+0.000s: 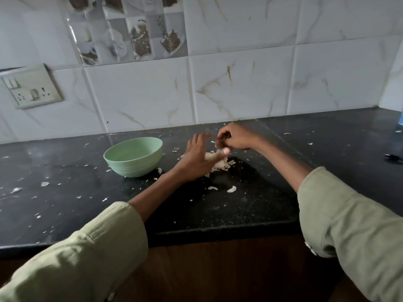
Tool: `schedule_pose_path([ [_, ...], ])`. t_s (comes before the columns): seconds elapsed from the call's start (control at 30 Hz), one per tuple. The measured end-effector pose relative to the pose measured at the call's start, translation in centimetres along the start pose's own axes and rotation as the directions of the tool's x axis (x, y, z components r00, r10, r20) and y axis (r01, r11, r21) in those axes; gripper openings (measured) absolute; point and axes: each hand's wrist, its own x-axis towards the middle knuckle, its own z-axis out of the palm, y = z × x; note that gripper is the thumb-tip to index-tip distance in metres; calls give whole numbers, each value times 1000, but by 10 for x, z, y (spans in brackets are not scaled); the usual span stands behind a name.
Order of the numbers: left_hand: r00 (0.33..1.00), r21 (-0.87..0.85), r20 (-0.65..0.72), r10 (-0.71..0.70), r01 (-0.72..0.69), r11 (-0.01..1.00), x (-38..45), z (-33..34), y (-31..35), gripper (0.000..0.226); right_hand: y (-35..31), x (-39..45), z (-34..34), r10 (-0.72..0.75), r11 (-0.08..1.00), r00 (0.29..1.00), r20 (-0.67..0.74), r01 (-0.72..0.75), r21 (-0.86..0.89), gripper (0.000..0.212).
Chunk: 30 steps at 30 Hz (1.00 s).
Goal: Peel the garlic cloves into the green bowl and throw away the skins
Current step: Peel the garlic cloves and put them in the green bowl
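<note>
Head view
Green bowl (133,156): upright on black counter (250,210), mouth up, just left of the hands; contents not visible.
Skin pile (220,163): pale heap on the counter right of the bowl, long axis roughly left-right.
Left hand (197,159): fingers straight, spread, resting on the pile.
Right hand (236,137): fingers curled, pinching a small pale garlic piece (218,146); its pointing unclear.
Loose skins (231,189): scattered nearer the counter's edge.

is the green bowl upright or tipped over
Upright. The green bowl sits on its base on the black counter, rim level and opening facing up. Cannot tell whether any cloves lie inside.
</note>
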Motion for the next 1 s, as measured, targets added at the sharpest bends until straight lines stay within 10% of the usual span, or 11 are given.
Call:
schedule_pose_path([
  [0.3,984,-311,-175,-26,-30,950,31,-20,-29,17,-4,0,1,96,931,991,-89,-58,359,18],
  [1.0,942,-374,-294,-164,45,926,34,-16,-34,9,-28,-2,11,-63,979,954,-292,116,169,14],
])
